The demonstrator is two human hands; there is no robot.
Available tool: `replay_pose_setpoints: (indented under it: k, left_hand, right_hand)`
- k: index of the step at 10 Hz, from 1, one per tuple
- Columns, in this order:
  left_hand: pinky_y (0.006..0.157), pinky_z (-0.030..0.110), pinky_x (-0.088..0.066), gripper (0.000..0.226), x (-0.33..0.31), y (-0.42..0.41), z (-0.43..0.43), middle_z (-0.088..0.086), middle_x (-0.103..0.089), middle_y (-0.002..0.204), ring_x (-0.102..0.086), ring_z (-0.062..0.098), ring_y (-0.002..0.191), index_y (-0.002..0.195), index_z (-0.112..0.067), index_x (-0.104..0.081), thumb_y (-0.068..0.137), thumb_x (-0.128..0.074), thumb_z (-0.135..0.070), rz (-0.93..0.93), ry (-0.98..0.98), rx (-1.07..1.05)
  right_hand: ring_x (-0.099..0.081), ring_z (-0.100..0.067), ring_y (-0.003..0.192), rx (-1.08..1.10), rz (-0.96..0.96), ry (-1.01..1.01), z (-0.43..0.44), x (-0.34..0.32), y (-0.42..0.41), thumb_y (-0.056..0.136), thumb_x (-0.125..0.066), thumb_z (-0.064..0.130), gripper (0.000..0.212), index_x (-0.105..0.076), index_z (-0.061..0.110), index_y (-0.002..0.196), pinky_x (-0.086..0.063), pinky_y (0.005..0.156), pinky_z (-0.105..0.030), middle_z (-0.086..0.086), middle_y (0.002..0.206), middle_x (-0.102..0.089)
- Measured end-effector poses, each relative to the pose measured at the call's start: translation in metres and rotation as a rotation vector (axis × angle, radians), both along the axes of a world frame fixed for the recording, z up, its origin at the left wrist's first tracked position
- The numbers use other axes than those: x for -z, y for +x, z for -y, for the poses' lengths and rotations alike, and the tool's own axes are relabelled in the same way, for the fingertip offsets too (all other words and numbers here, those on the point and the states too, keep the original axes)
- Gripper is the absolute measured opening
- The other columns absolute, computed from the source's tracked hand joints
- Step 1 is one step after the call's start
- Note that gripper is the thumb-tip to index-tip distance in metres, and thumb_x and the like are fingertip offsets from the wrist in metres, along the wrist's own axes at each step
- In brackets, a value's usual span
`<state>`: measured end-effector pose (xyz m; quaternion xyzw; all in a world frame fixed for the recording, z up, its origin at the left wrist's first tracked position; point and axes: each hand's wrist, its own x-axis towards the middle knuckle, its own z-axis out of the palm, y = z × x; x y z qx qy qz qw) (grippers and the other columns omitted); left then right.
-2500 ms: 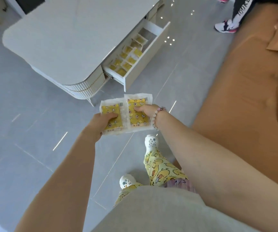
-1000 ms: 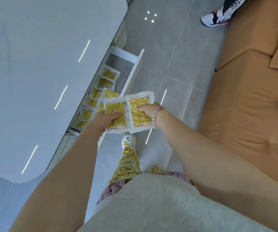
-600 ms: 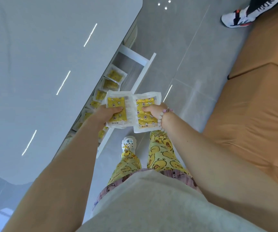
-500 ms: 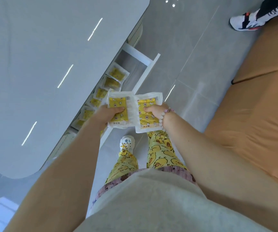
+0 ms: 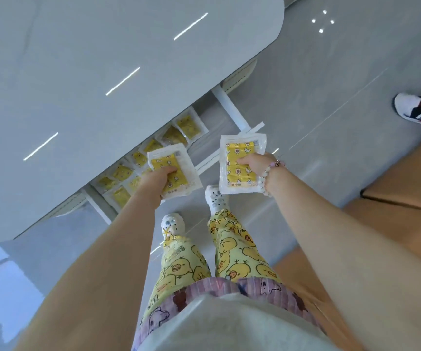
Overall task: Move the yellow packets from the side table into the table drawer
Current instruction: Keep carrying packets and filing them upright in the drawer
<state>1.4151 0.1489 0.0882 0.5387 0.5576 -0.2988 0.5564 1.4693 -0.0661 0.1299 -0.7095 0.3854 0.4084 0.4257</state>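
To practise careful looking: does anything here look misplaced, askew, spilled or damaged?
Nothing stands out. The left hand grips one packet, the right hand another packet, both intact; stored packets lie loosely in the drawer, none spilled.

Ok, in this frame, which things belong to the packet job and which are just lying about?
Part of the job:
left hand gripping a yellow packet
right hand gripping a second packet
open drawer
packets already in it

Just there:
tabletop
orange sofa
another person's sneaker
bead bracelet

open table drawer (image 5: 231, 110), yellow packets (image 5: 188, 125) inside
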Motion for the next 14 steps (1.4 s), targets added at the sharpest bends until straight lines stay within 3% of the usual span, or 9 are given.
replay_pose_setpoints:
  k: [2, 3, 5, 6, 7, 9, 10, 12, 14]
  left_hand:
    - [0.057, 0.029, -0.050, 0.028, 0.054, 0.005, -0.012, 0.000, -0.062, 0.086, -0.062, 0.016, 0.075, 0.109, -0.015, -0.054, 0.085, -0.065, -0.023, -0.019, 0.055, -0.135]
    - [0.055, 0.028, -0.049, 0.023, 0.079, -0.002, -0.021, -0.001, -0.063, 0.084, -0.062, 0.014, 0.072, 0.108, -0.016, -0.054, 0.087, -0.061, -0.021, -0.049, 0.041, -0.196]
    - [0.079, 0.033, -0.052, 0.008, 0.139, -0.006, -0.044, -0.003, -0.062, 0.082, -0.061, 0.013, 0.075, 0.096, -0.017, -0.056, 0.089, -0.059, -0.018, -0.069, 0.087, -0.279]
    - [0.073, 0.027, -0.048, 0.012, 0.171, 0.008, -0.045, -0.003, -0.059, 0.082, -0.057, 0.013, 0.074, 0.103, -0.015, -0.054, 0.092, -0.054, -0.019, -0.046, 0.142, -0.247]
    - [0.078, 0.029, -0.045, 0.027, 0.207, 0.027, -0.035, 0.001, -0.058, 0.095, -0.055, 0.017, 0.086, 0.120, -0.012, -0.051, 0.093, -0.050, -0.017, 0.017, 0.144, -0.195]
    - [0.082, 0.025, -0.043, 0.037, 0.246, 0.059, -0.007, 0.002, -0.061, 0.115, -0.058, 0.018, 0.102, 0.127, -0.013, -0.053, 0.091, -0.059, -0.021, 0.163, 0.083, -0.079]
    - [0.078, 0.025, -0.046, 0.026, 0.268, 0.058, -0.001, -0.002, -0.064, 0.099, -0.060, 0.018, 0.095, 0.114, -0.017, -0.062, 0.088, -0.062, -0.024, 0.155, 0.105, 0.010]
    - [0.052, 0.021, -0.041, 0.017, 0.302, 0.045, 0.003, -0.006, -0.053, 0.062, -0.051, 0.012, 0.059, 0.075, -0.017, -0.061, 0.082, -0.069, -0.031, 0.058, 0.234, 0.102]
    - [0.060, 0.026, -0.040, 0.032, 0.308, 0.044, 0.012, -0.008, -0.051, 0.074, -0.052, 0.018, 0.073, 0.094, -0.017, -0.052, 0.077, -0.074, -0.032, 0.038, 0.362, 0.051]
  right_hand:
    - [-0.061, -0.026, 0.104, -0.205, -0.049, -0.126, 0.005, 0.055, 0.051, 0.082, -0.066, 0.031, 0.042, -0.061, 0.009, 0.118, -0.049, 0.091, -0.033, -0.008, 0.119, -0.063]
    - [-0.057, -0.028, 0.114, -0.285, -0.034, -0.106, -0.009, 0.088, 0.067, 0.086, -0.060, 0.030, 0.044, -0.059, 0.008, 0.124, -0.046, 0.100, -0.040, -0.011, 0.130, -0.056]
    - [-0.044, -0.028, 0.129, -0.334, -0.021, -0.079, -0.041, 0.153, 0.090, 0.089, -0.056, 0.012, 0.055, -0.037, 0.006, 0.141, -0.043, 0.050, -0.017, -0.011, 0.145, -0.040]
    - [-0.043, -0.027, 0.129, -0.403, 0.013, -0.133, -0.050, 0.185, 0.109, 0.091, -0.055, 0.013, 0.056, -0.034, 0.008, 0.143, -0.040, 0.047, -0.009, -0.011, 0.145, -0.039]
    - [-0.051, -0.032, 0.115, -0.585, 0.065, -0.228, -0.060, 0.212, 0.123, 0.094, -0.054, 0.025, 0.050, -0.042, 0.002, 0.137, -0.048, 0.071, -0.022, -0.018, 0.139, -0.043]
    - [-0.050, -0.028, 0.113, -0.919, 0.136, -0.269, -0.083, 0.257, 0.140, 0.096, -0.051, 0.030, 0.051, -0.043, -0.003, 0.135, -0.046, 0.076, -0.018, -0.019, 0.142, -0.042]
    - [-0.046, -0.030, 0.120, -0.919, 0.121, -0.225, -0.090, 0.276, 0.138, 0.098, -0.047, 0.034, 0.056, -0.038, -0.004, 0.138, -0.038, 0.092, -0.031, -0.021, 0.144, -0.038]
    - [-0.046, -0.031, 0.125, -0.863, 0.002, -0.220, -0.083, 0.318, 0.133, 0.087, -0.064, 0.038, 0.075, -0.028, 0.001, 0.142, -0.040, 0.092, -0.034, -0.017, 0.144, -0.040]
    - [-0.048, -0.030, 0.125, -0.831, -0.094, -0.166, -0.076, 0.333, 0.135, 0.076, -0.074, 0.043, 0.084, -0.038, 0.001, 0.138, -0.038, 0.105, -0.037, -0.014, 0.141, -0.046]
